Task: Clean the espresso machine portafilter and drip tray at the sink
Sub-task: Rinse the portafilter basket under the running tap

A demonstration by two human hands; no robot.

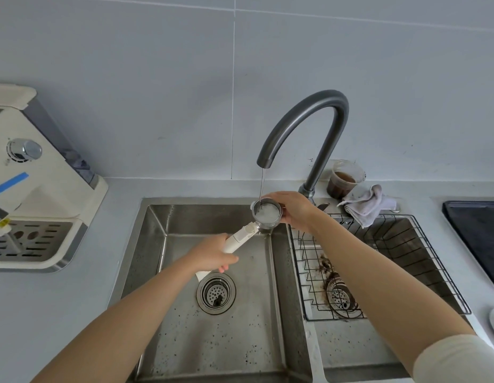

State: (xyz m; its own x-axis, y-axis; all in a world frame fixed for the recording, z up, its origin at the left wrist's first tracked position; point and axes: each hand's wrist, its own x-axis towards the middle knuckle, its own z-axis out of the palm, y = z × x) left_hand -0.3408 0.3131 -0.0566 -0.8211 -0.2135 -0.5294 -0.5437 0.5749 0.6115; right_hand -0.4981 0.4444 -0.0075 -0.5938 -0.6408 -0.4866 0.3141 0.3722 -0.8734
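Step in hand: rinsing the portafilter (pixel 266 214).

- Portafilter is held over the left basin of the sink (pixel 212 341), metal head up, directly under the tap (pixel 304 125). A thin stream of water (pixel 262 183) falls into the head, which looks full of frothy water.
- Left hand (pixel 215 255) is wrapped round the white handle, fingers curled under it.
- Right hand (pixel 293 211) is curled round the far side of the metal head, steadying it.
- Dark specks are scattered over the left basin floor, with a dark clump in the drain strainer (pixel 216 293). Coffee grounds (pixel 327 268) lie in the right basin under the wire rack (pixel 406 244).
- The drip tray (pixel 33 244) sits at the base of the espresso machine (pixel 33 189) on the surface to the left, well apart from the sink and not yet brought over.
- Behind the tap are a cup of brown liquid (pixel 344 179) and a crumpled cloth (pixel 367 204).

Judgement: the first half of the task is under way; the tray has not been started.

Next move probably calls for tipping the head to dump the water into the left basin. That means rolling the handle with the left hand while the right keeps the head from slipping, then checking the inside for residue. I cannot tell from here whether the head is clean under the froth.
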